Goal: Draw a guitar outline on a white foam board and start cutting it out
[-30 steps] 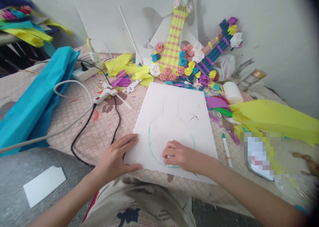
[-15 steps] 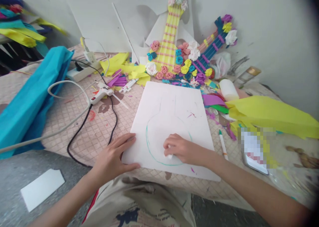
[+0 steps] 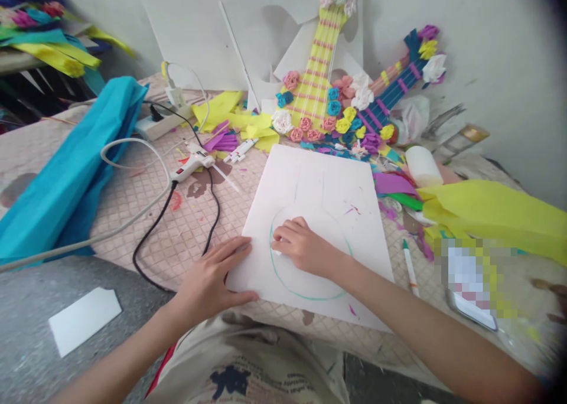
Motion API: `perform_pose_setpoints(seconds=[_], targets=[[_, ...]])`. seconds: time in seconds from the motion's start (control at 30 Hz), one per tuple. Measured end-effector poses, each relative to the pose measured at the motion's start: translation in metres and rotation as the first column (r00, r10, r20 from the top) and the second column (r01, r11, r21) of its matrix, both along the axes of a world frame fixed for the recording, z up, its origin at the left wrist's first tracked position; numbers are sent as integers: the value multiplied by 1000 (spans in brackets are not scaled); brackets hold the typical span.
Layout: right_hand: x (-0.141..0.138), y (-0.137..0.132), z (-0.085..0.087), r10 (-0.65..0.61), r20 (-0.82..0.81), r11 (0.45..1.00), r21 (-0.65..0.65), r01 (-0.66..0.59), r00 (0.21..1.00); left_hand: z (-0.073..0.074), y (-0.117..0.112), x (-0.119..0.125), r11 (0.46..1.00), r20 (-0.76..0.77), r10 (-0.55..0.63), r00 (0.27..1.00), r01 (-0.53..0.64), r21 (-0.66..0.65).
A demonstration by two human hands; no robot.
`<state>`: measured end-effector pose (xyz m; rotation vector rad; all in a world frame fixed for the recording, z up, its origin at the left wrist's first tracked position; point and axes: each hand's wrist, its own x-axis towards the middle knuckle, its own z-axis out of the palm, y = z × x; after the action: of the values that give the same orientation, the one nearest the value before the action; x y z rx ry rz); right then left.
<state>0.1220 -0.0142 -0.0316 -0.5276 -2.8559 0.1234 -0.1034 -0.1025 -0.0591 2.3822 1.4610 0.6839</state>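
A white board (image 3: pixel 310 185) lies on the table in front of me, with a green guitar-shaped outline drawn on it. My left hand (image 3: pixel 224 274) rests with fingers spread on the board's lower left corner, the thumb along its near edge. The fingers of my right hand (image 3: pixel 299 244) are closed on a small white piece (image 3: pixel 277 251), pressed to the board at the left curve of the outline. Most of that piece is hidden by the fingers, so its kind does not show. A marker with a green tip (image 3: pixel 410 268) lies right of the board.
Behind the board lean a yellow paper guitar (image 3: pixel 316 79) and a blue one (image 3: pixel 390 97), both with paper flowers. A glue gun (image 3: pixel 192 163) with its black cord lies left. Blue crepe paper (image 3: pixel 75 162), yellow paper (image 3: pixel 491 212) and a phone (image 3: pixel 472 286) lie around.
My right hand has moved left and a little away from me across the board, from inside the outline to its left curve. My left hand stays on the corner. The view has shifted slightly.
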Motion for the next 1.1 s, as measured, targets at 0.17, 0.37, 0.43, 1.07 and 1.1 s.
perform_pose_setpoints(seconds=[0.17, 0.37, 0.43, 1.07, 1.1], targets=[[5, -5, 1, 72, 2, 997, -22, -72, 997, -2, 0, -1, 1000, -37, -2, 999, 2, 6], [3, -2, -2, 41, -15, 999, 14, -41, 999, -2, 1, 0, 1000, -52, -6, 999, 7, 23], [1, 0, -2, 8, -26, 1000, 22, -7, 1000, -2, 1, 0, 1000, -50, -5, 999, 6, 21], [-7, 21, -10, -117, -92, 991, 53, 123, 989, -1, 0, -1, 1000, -12, -4, 1000, 4, 14], [-6, 19, -9, -118, -92, 992, 40, 122, 989, -1, 0, -2, 1000, -9, -4, 1000, 4, 10]])
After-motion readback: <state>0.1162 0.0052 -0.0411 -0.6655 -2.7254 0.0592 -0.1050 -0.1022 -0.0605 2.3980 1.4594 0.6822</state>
